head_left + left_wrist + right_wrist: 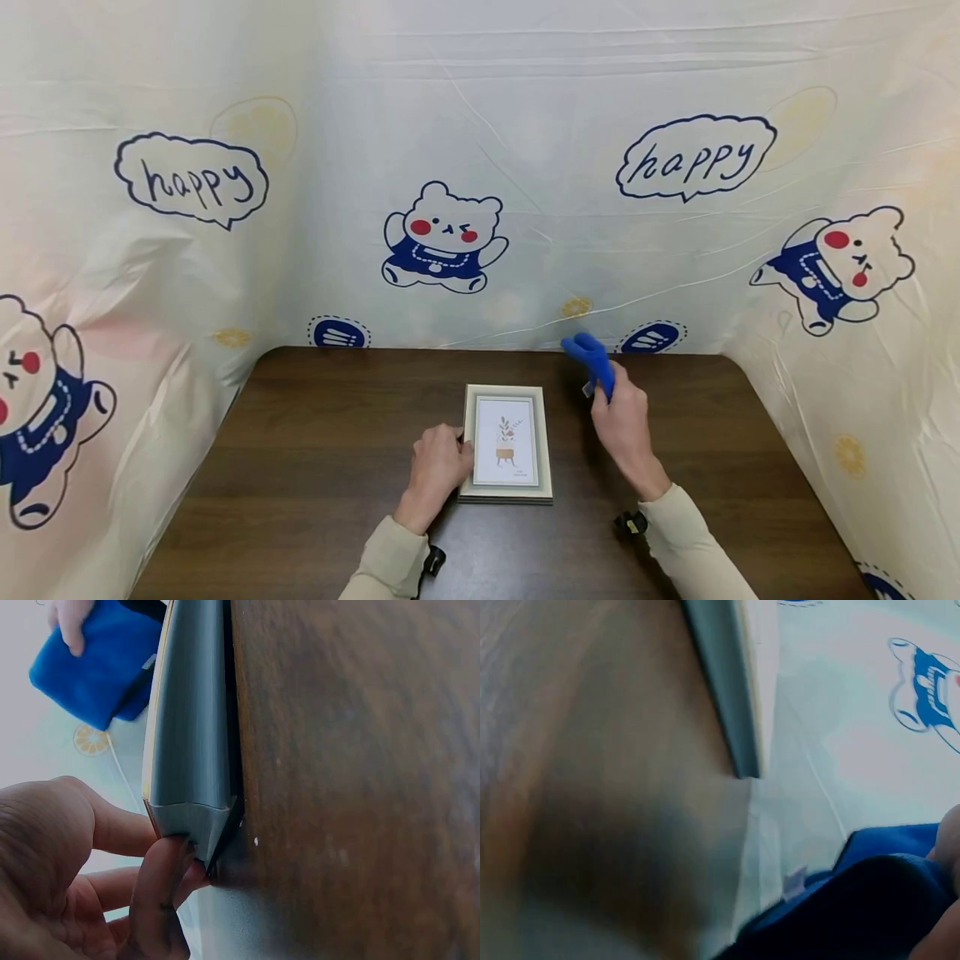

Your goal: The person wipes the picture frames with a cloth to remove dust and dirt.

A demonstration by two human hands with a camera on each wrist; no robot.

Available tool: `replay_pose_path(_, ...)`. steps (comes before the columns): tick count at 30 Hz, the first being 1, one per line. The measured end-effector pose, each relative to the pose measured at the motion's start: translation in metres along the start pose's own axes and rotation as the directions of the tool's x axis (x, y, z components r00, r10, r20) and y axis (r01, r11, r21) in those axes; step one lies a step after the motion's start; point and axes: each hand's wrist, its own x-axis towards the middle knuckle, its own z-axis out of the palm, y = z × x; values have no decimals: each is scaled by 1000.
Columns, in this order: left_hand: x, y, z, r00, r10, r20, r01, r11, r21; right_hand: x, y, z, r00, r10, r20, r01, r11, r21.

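Observation:
A cream picture frame (546, 450) with a grey inner border and a print of a potted plant lies face up on the brown table. My left hand (437, 467) grips the frame's left edge; in the left wrist view its fingertips (161, 866) curl against the grey side of the frame. Right of the frame, my right hand (624, 425) holds a folded blue cloth (592, 358) up above the table, apart from the frame. A small pale tag hangs from the cloth. In the right wrist view the cloth (847, 911) hides most of the fingers.
The brown wooden table (322, 467) spreads out around the frame. A pale curtain (555, 150) printed with bears and "happy" bubbles hangs along the table's back edge and both sides. A dark wrist strap (630, 523) sits at the right sleeve.

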Motion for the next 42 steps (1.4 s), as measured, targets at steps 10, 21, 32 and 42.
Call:
replay_pose_path(10,0,0,0,1000,-1,1,1,1000,-4,-9,-8,35,978,28,206,-11,997,-80)
replay_pose_path(21,-1,0,-1,1000,-26,5,26,1000,-10,-6,-8,53,966,98,239,-74,991,-110)
replay_pose_path(32,2,-1,0,999,-38,35,39,999,-32,-4,-13,58,948,175,265,-162,984,-70)
replay_pose_path(42,3,-1,0,998,-9,67,12,998,-54,-6,-10,54,935,213,282,-215,976,-25)
